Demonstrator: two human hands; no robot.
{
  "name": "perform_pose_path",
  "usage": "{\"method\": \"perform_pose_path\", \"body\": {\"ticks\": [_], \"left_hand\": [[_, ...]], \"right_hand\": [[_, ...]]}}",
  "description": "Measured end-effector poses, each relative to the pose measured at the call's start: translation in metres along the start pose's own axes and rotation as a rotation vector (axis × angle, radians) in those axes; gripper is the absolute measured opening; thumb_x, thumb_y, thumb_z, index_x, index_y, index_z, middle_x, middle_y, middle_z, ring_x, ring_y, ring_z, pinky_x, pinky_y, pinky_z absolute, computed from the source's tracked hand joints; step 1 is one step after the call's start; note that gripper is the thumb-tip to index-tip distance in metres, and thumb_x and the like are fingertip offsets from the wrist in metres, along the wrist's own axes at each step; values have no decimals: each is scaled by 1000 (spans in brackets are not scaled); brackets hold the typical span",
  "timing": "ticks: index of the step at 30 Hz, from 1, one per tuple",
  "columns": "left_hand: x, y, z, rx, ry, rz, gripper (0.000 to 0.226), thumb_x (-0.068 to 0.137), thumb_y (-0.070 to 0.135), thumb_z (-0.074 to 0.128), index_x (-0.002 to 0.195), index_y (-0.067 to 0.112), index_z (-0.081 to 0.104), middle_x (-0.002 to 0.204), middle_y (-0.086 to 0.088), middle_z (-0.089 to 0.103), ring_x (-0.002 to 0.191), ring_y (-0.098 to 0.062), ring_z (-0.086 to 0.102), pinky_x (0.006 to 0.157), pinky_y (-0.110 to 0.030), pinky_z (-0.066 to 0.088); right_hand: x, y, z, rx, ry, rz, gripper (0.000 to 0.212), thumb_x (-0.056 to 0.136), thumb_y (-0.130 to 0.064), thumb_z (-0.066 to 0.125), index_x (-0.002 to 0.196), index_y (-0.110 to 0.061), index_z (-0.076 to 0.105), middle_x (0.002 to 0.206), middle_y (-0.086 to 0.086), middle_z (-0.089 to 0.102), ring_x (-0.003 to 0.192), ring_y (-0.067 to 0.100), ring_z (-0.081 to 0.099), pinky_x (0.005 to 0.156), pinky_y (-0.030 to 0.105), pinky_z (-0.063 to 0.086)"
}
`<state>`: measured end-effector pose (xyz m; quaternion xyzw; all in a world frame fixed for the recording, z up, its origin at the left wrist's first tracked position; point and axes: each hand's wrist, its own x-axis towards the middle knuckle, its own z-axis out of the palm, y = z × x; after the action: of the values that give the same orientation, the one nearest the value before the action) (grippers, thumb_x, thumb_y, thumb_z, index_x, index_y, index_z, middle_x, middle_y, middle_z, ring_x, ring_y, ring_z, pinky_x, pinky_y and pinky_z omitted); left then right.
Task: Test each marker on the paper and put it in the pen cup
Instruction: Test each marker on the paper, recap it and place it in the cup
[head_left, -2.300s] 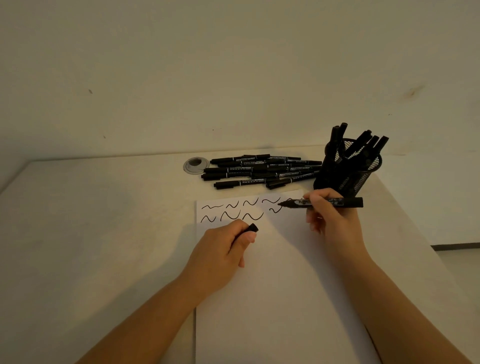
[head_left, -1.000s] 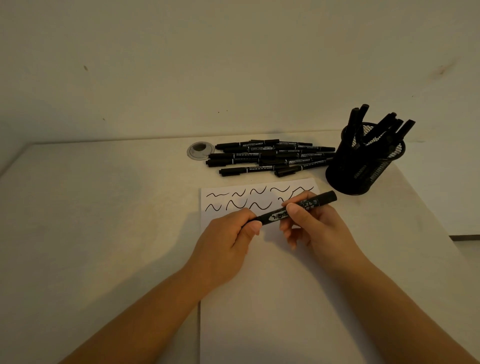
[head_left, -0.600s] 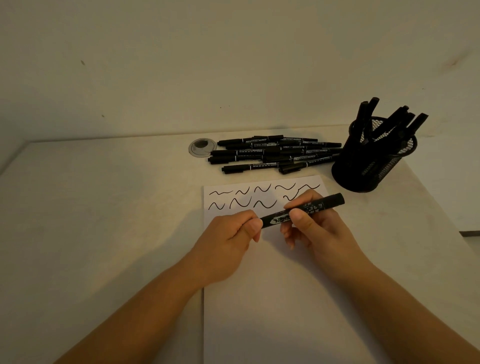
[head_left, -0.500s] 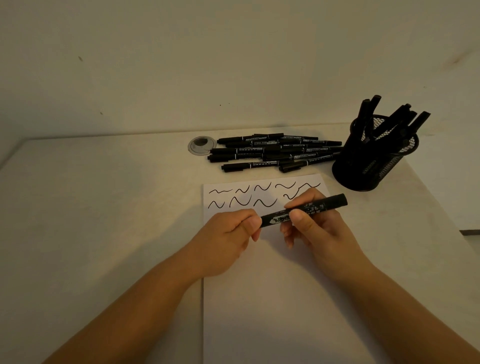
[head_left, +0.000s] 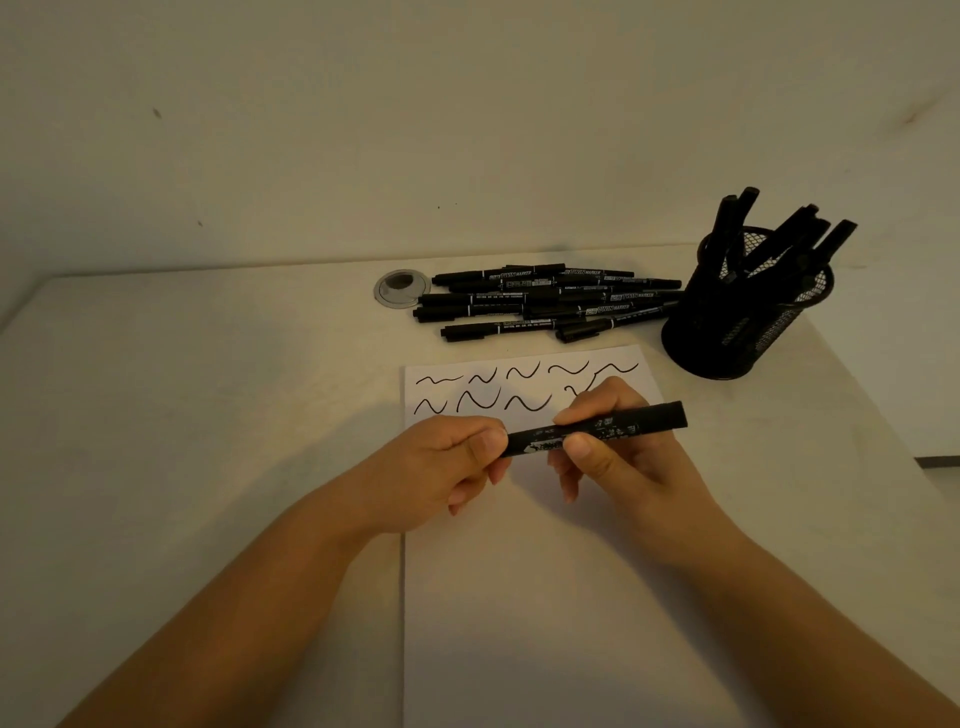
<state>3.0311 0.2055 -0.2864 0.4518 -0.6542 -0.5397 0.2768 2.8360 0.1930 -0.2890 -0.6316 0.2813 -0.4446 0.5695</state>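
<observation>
Marker (head_left: 597, 430) held level over the paper (head_left: 519, 597), both hands on it: left hand (head_left: 441, 467) grip pinches the cap end, right hand (head_left: 618, 457) grip wraps the barrel between thumb and fingers. Squiggle test marks just beyond the grip. Pen cup (head_left: 743, 317) with markers in it further off to the right; loose marker pile (head_left: 545, 301) on the table (head_left: 182, 415) behind the paper.

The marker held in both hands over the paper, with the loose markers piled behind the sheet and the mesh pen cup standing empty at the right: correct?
Not quite: the mesh pen cup is not empty. The head view shows several markers standing in it. The rest holds: the left hand and right hand hold the marker over the paper, with the loose markers piled behind the sheet.
</observation>
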Motion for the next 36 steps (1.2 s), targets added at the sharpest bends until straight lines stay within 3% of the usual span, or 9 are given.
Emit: {"method": "perform_pose_path", "body": {"ticks": [4,9,11,14,17,19,26,31,36], "left_hand": [[2,2,11,28,170,0,26,86,46,41,77,36,64,46,11,45,46,-4,45,53,-17,48],[0,3,6,9,244,-27,19,89,33,47,90,28,65,50,9,48,49,-5,48,55,-26,54],[-1,5,1,71,301,-52,19,94,24,46,88,28,64,51,9,51,49,-6,50,57,-31,56],[2,15,-4,255,376,-27,21,95,23,43,84,30,60,49,10,54,49,-5,53,61,-34,54],[10,34,-9,496,411,36,20,93,30,43,76,33,53,51,10,56,51,-2,55,54,-19,42],[18,51,-9,681,405,70,19,92,35,41,75,35,48,56,9,55,55,-4,54,51,-19,36],[55,96,-4,919,413,205,19,88,46,43,87,30,53,60,15,51,58,-2,49,53,-22,36],[88,103,-26,527,295,117,16,92,38,44,104,33,53,64,9,58,60,0,58,65,-26,51],[123,72,-53,722,365,-38,17,96,25,41,103,28,57,84,12,60,80,-7,59,64,-21,41]], "right_hand": [[3,-2,-7,0,56,54,11,80,-15,58,89,-9,58,65,3,59,59,11,57,53,22,48],[8,-4,-24,-45,296,114,17,86,-10,57,78,-24,64,61,-3,58,54,7,52,51,16,43],[11,-6,-34,-249,376,63,18,85,-12,59,77,-28,62,66,-7,58,59,1,52,56,12,42],[14,-12,-39,-812,289,-90,13,80,-23,67,85,-33,63,78,-13,59,75,1,52,65,11,39],[18,-19,-37,-1307,189,-293,23,75,-28,73,94,-16,71,80,0,64,77,20,55,63,30,44],[23,-27,-36,-1411,193,-351,24,73,-27,75,92,-12,72,78,3,65,73,25,57,58,35,46],[42,-58,-46,-1354,130,-385,20,74,-14,75,92,-8,71,75,5,64,69,24,54,59,33,49],[54,-81,-79,-1153,402,-218,19,87,-21,59,103,-12,64,87,1,61,85,21,52,70,28,37],[57,-90,-98,-861,621,-179,22,90,-23,54,112,-21,55,93,-4,61,84,14,56,74,31,46]]}}
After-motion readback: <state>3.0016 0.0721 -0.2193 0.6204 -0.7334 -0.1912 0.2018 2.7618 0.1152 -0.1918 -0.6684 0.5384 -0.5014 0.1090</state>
